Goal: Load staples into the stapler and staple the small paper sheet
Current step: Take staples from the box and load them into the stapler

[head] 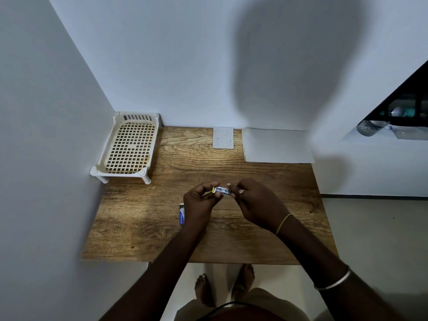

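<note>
A small silver stapler [222,190] with a yellow end is held above the middle of the wooden table [162,223]. My left hand [200,202] grips its yellow left end. My right hand [254,202] pinches its right end with fingertips; a ring shows on one finger. A blue and white staple box [182,214] lies on the table just left of my left hand. The small paper sheet [223,138], with faint marks on it, lies flat at the far edge of the table. Staples themselves are too small to make out.
A cream plastic rack [128,147] with a grid top stands in the back left corner against the walls. A larger white sheet [278,145] lies at the back right, overhanging the table's edge. White walls close the left and far sides. My bare feet show below the near edge.
</note>
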The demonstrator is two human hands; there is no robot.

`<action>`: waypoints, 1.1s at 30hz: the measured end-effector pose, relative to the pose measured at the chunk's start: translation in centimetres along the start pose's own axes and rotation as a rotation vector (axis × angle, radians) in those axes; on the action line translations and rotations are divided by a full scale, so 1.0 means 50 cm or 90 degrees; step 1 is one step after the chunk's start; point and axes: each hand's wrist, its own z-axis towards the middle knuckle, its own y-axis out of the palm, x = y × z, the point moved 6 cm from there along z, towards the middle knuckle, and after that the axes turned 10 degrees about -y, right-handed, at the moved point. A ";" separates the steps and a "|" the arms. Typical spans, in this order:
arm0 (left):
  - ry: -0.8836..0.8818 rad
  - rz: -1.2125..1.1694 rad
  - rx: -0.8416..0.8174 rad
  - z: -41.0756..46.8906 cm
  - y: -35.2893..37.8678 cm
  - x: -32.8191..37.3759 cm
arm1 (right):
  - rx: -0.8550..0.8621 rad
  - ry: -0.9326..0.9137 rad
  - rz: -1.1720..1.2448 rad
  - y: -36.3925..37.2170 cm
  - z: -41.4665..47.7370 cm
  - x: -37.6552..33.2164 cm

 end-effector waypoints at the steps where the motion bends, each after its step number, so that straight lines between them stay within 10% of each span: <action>1: 0.000 -0.001 -0.001 0.000 -0.001 0.001 | -0.007 -0.001 0.005 0.002 0.001 -0.001; 21: 0.022 0.014 0.053 0.009 -0.037 0.025 | -0.034 0.164 0.061 -0.007 -0.021 0.080; 33: 0.067 0.049 0.071 0.029 -0.021 0.054 | 0.168 0.204 0.190 -0.089 0.005 0.097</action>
